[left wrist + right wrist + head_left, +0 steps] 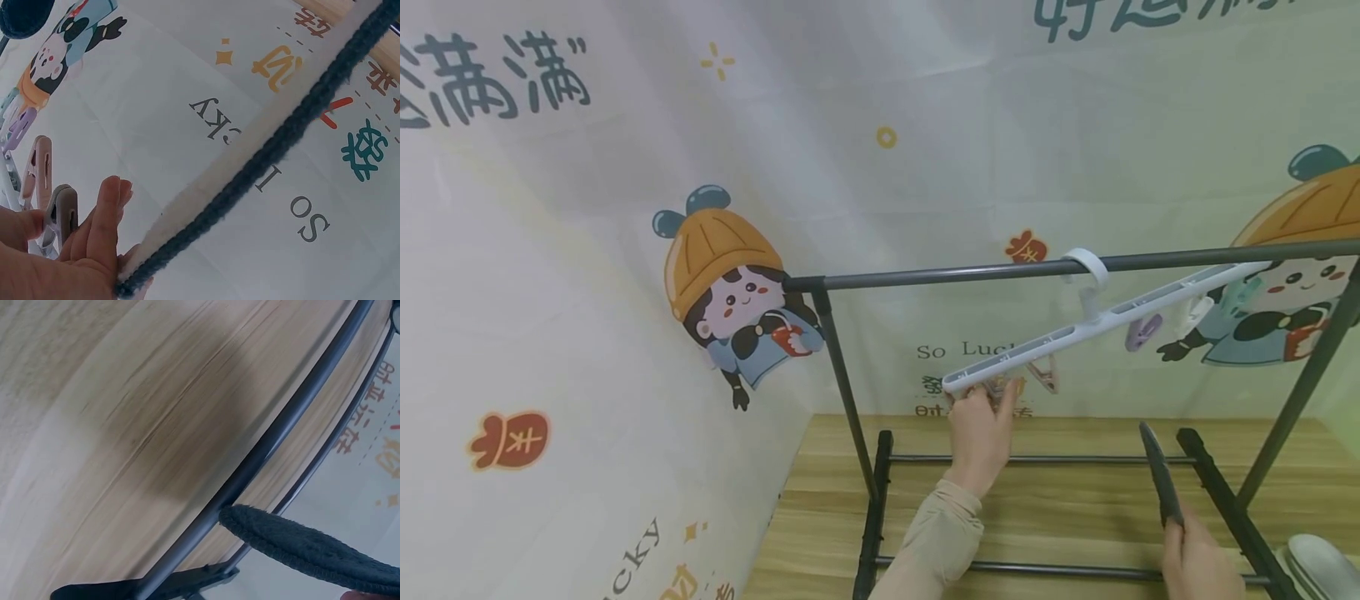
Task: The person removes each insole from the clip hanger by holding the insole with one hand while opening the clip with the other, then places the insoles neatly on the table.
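Observation:
A white clip hanger (1067, 337) hangs by its hook from the rack's top bar. At its left end, my left hand (981, 433) pinches a grey clothes peg (64, 211) between thumb and fingers. A flat fuzzy insole (262, 159), white-faced with a dark blue edge, runs from the lower fingers of that hand; in the head view it is hidden. Lower right, my right hand (1198, 554) grips a second dark fuzzy insole (1161, 475), seen edge-on, its rounded tip pointing up. A pink peg (1045, 373) and a purple peg (1142, 332) hang further along the hanger.
A dark metal rack stands on the wooden table (820, 500), its top bar (925, 277) spanning the view and lower bars (1075, 572) near the tabletop. White bowls (1322, 567) sit at the far right. A printed cloth (850, 192) covers the wall behind.

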### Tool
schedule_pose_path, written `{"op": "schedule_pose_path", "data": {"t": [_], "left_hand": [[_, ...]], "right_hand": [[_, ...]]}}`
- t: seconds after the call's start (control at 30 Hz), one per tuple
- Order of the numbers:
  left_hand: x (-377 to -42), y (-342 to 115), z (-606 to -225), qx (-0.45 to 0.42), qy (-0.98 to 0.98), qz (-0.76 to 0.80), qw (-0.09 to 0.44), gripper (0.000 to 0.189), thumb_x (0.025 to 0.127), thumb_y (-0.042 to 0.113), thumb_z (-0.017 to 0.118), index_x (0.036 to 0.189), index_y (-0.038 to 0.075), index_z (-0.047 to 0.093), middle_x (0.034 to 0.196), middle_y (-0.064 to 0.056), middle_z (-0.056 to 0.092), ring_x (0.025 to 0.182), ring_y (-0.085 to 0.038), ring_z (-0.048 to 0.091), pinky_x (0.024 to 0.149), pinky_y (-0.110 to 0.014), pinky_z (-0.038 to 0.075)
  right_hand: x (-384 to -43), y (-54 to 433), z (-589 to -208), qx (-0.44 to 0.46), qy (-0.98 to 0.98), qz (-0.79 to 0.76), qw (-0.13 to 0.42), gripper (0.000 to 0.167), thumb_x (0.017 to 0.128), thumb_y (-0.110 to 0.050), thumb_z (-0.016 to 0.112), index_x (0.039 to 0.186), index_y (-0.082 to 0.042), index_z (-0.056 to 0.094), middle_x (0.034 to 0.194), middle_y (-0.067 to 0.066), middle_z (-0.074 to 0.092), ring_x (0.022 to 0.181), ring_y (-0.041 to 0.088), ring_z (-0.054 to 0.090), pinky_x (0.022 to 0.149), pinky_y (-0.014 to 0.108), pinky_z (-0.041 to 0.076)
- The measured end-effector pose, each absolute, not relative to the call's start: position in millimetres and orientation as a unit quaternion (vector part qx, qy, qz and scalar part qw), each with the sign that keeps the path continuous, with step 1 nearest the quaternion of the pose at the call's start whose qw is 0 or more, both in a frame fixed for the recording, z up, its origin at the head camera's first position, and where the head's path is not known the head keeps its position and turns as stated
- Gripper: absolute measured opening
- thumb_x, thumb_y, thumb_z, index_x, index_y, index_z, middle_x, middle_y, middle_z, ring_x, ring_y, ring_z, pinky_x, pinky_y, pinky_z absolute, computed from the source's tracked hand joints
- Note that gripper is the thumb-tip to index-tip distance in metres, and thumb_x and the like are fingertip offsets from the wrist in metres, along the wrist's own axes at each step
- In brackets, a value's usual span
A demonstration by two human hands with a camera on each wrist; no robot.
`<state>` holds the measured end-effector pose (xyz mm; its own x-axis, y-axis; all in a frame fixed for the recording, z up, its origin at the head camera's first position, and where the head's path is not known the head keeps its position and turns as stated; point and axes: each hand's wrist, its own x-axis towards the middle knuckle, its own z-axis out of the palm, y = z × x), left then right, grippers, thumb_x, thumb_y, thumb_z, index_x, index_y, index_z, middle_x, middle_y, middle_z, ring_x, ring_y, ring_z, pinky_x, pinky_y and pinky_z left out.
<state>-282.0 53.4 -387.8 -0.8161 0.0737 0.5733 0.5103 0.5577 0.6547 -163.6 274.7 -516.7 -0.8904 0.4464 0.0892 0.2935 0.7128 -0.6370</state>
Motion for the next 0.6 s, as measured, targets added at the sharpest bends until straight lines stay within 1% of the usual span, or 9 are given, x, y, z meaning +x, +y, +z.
{"op": "schedule_pose_path", "data": {"t": [0.07, 0.17, 0.23, 0.3, 0.37, 0.47, 0.53, 0.6], "left_hand": [[-282.1, 53.2, -388.5, -0.169, -0.845, -0.443, 0.248, 0.035, 0.1, 0.039, 0.056, 0.083, 0.009, 0.063, 0.06, 0.0, 0.06, 0.048, -0.004, 0.044, 0.049, -0.018, 0.038], [-282.2, 52.7, -389.3, -0.164, -0.843, -0.45, 0.245, 0.035, 0.099, 0.04, 0.057, 0.093, 0.007, 0.065, 0.062, 0.001, 0.061, 0.048, -0.002, 0.043, 0.048, -0.017, 0.037], [-282.0, 52.1, -389.5, -0.162, -0.841, -0.457, 0.239, 0.037, 0.099, 0.042, 0.056, 0.094, 0.007, 0.066, 0.06, 0.003, 0.058, 0.046, -0.001, 0.04, 0.046, -0.017, 0.034], [-281.5, 51.2, -390.2, -0.162, -0.841, -0.461, 0.233, 0.038, 0.1, 0.043, 0.055, 0.091, 0.007, 0.065, 0.056, 0.003, 0.054, 0.043, -0.001, 0.036, 0.043, -0.017, 0.031], [-280.6, 50.4, -391.0, -0.164, -0.839, -0.464, 0.231, 0.038, 0.1, 0.043, 0.054, 0.091, 0.009, 0.064, 0.056, 0.002, 0.056, 0.043, 0.0, 0.036, 0.044, -0.018, 0.033], [-278.1, 49.1, -391.5, -0.164, -0.838, -0.468, 0.229, 0.039, 0.101, 0.044, 0.052, 0.093, 0.008, 0.066, 0.061, -0.001, 0.065, 0.045, 0.002, 0.04, 0.047, -0.018, 0.04], [-276.4, 48.3, -391.8, -0.162, -0.837, -0.471, 0.225, 0.043, 0.101, 0.046, 0.051, 0.095, 0.006, 0.067, 0.061, -0.002, 0.065, 0.044, 0.003, 0.039, 0.047, -0.018, 0.039], [-274.6, 47.6, -392.2, -0.16, -0.836, -0.477, 0.218, 0.047, 0.101, 0.047, 0.05, 0.094, 0.004, 0.067, 0.058, 0.0, 0.061, 0.042, 0.002, 0.035, 0.043, -0.016, 0.035]], "right_hand": [[-161.7, 279.6, -516.0, -0.201, -0.919, 0.321, 0.112, 0.041, 0.105, -0.021, 0.026, 0.129, 0.008, 0.044, 0.1, 0.035, 0.063, 0.075, 0.049, 0.065, 0.055, 0.051, 0.049], [-158.7, 284.5, -516.0, -0.211, -0.916, 0.318, 0.121, 0.04, 0.105, -0.022, 0.026, 0.124, 0.007, 0.045, 0.091, 0.034, 0.063, 0.075, 0.053, 0.063, 0.056, 0.055, 0.048], [-157.0, 285.5, -516.1, -0.226, -0.91, 0.316, 0.145, 0.039, 0.104, -0.021, 0.029, 0.125, 0.006, 0.047, 0.095, 0.037, 0.062, 0.082, 0.059, 0.061, 0.058, 0.059, 0.048], [-156.2, 286.0, -515.5, -0.241, -0.902, 0.316, 0.17, 0.04, 0.103, -0.021, 0.029, 0.126, 0.005, 0.049, 0.099, 0.038, 0.062, 0.086, 0.062, 0.06, 0.059, 0.062, 0.047], [-155.7, 287.2, -514.2, -0.251, -0.895, 0.317, 0.188, 0.041, 0.103, -0.021, 0.029, 0.127, 0.006, 0.05, 0.104, 0.039, 0.061, 0.09, 0.062, 0.059, 0.061, 0.064, 0.048], [-154.0, 292.5, -511.5, -0.263, -0.892, 0.315, 0.187, 0.044, 0.104, -0.022, 0.027, 0.128, 0.007, 0.049, 0.109, 0.039, 0.061, 0.091, 0.061, 0.06, 0.062, 0.064, 0.048], [-152.2, 297.5, -509.4, -0.269, -0.892, 0.317, 0.18, 0.045, 0.105, -0.022, 0.026, 0.127, 0.008, 0.049, 0.108, 0.04, 0.061, 0.089, 0.06, 0.06, 0.061, 0.061, 0.049], [-149.8, 302.9, -507.6, -0.278, -0.89, 0.319, 0.172, 0.044, 0.105, -0.022, 0.027, 0.125, 0.01, 0.049, 0.102, 0.04, 0.062, 0.083, 0.059, 0.061, 0.058, 0.058, 0.048]]}}
